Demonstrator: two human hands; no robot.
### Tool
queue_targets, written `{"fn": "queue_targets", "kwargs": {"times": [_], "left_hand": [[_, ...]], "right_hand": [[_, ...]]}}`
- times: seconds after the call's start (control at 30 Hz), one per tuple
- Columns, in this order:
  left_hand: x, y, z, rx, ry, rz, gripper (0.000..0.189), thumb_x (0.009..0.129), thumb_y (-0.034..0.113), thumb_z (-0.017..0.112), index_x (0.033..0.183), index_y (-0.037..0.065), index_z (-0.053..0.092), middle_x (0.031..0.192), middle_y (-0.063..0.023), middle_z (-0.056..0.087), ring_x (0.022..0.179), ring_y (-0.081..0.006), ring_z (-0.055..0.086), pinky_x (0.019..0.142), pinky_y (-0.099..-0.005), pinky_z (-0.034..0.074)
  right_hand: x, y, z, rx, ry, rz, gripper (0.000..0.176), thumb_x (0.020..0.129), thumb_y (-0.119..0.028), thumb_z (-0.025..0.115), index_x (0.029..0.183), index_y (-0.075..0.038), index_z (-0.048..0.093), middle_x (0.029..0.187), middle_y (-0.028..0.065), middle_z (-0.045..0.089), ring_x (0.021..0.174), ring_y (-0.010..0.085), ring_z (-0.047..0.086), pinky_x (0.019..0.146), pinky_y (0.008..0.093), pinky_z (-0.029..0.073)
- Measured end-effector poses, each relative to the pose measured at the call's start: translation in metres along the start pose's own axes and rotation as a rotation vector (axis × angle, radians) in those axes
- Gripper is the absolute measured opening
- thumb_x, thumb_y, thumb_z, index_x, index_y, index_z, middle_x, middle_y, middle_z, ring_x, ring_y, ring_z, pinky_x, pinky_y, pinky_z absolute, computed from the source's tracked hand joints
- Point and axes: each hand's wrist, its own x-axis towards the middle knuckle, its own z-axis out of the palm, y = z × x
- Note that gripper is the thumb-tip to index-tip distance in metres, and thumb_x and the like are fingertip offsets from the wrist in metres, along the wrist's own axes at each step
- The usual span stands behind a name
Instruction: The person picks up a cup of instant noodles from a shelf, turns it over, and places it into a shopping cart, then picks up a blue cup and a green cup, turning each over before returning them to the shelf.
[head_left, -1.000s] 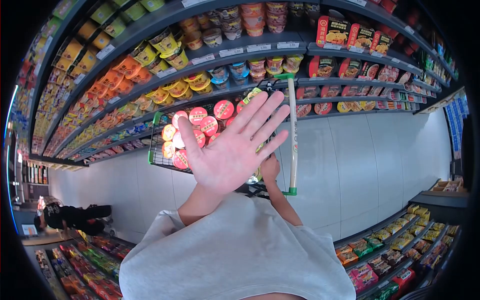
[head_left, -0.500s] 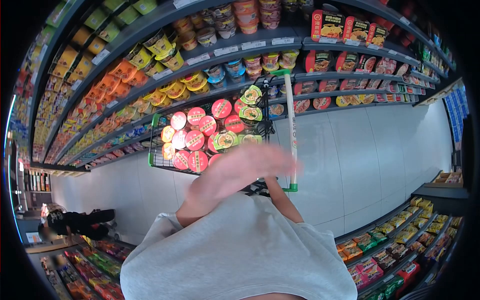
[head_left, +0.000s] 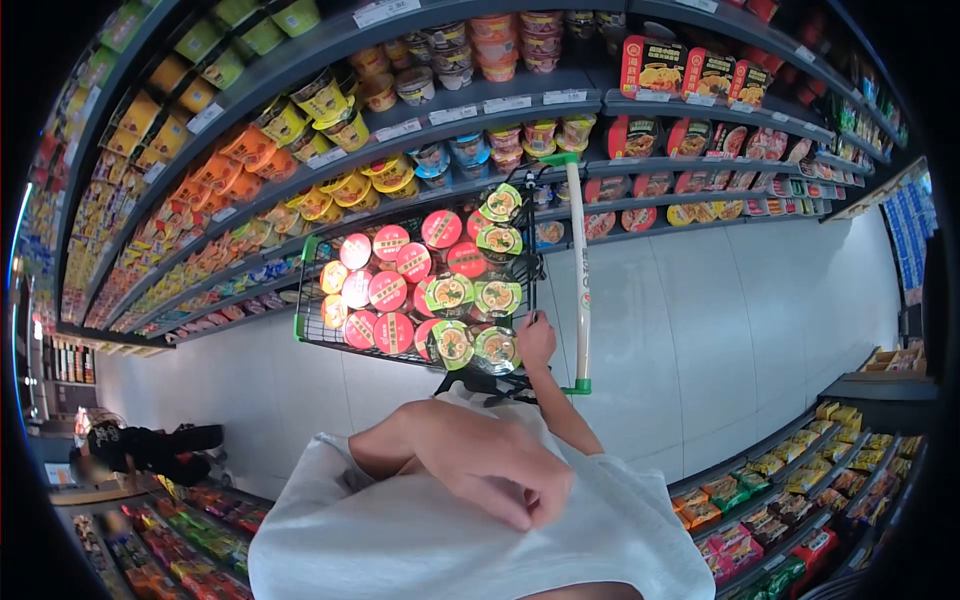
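A black wire shopping cart (head_left: 318, 322) holds several bowls and cups with red lids (head_left: 388, 291) and green-rimmed lids (head_left: 497, 350). My right hand (head_left: 537, 340) is closed on the cart's near rear edge, beside the white push handle (head_left: 583, 270) and not on it. In front of the grey shirt (head_left: 450, 530) is my left hand (head_left: 515, 475), its fingers curled toward the thumb and nothing visible between them. It is nearer the camera than the cart and touches none of the bowls.
Shelves (head_left: 480, 108) of packed cups, bowls and boxes curve along the far side of the cart. Low racks of snack packets (head_left: 735, 490) stand at the lower right. A person in dark clothes (head_left: 150, 450) is at the lower left, on the pale tiled floor (head_left: 660, 310).
My left hand has come down and back from over the cart's near side to the front of the shirt. Green-rimmed bowls and my right hand, hidden behind it before, now show.
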Motion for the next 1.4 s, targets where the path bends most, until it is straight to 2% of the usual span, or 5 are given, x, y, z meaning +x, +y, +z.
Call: {"fn": "queue_targets", "kwargs": {"times": [0.23,0.53,0.83,1.2,1.4], "left_hand": [[0.014,0.024,0.01,0.261,0.57,0.071,0.009,0.096,0.003,0.057,0.096,0.004,0.048,0.093,-0.0159,0.07,0.08,-0.0302,0.067,0.072,-0.0373,0.053],[0.034,0.012,0.015,-0.182,0.612,0.473,0.021,0.101,0.015,0.058,0.096,-0.002,0.047,0.079,-0.0232,0.063,0.068,-0.033,0.062,0.059,-0.0442,0.053],[0.058,-0.049,0.039,-0.603,0.427,0.706,0.031,0.097,0.018,0.066,0.111,-0.002,0.047,0.106,-0.0165,0.063,0.082,-0.0214,0.064,0.067,-0.0289,0.051],[0.068,-0.026,0.038,-0.787,0.48,0.488,0.017,0.101,0.014,0.058,0.106,0.0,0.047,0.095,-0.0068,0.055,0.08,-0.0105,0.054,0.062,-0.0256,0.047],[0.048,-0.02,0.019,-0.55,0.399,0.283,0.018,0.098,0.011,0.061,0.104,-0.001,0.05,0.09,-0.0125,0.06,0.076,-0.025,0.059,0.065,-0.0357,0.05]], "right_hand": [[0.002,0.001,0.003,-0.03,0.002,-0.005,0.029,0.096,-0.031,0.053,0.1,-0.006,0.066,0.084,0.0233,0.07,0.083,0.0442,0.068,0.073,0.0538,0.053],[0.002,0.003,0.002,0.016,0.01,-0.035,0.032,0.096,-0.033,0.052,0.101,-0.004,0.065,0.086,0.0265,0.069,0.084,0.0481,0.066,0.075,0.0579,0.051],[0.006,-0.002,-0.005,-0.011,0.007,0.012,0.031,0.095,-0.032,0.054,0.1,-0.003,0.065,0.084,0.0247,0.07,0.081,0.0447,0.069,0.072,0.0544,0.055],[0.006,0.001,0.0,-0.063,-0.004,0.023,0.031,0.094,-0.033,0.055,0.102,-0.005,0.067,0.08,0.0208,0.071,0.079,0.0421,0.07,0.071,0.0526,0.054],[0.004,-0.008,-0.003,-0.095,-0.017,0.054,0.033,0.096,-0.036,0.052,0.101,-0.006,0.066,0.083,0.0227,0.071,0.083,0.0426,0.069,0.072,0.0539,0.054]]}}
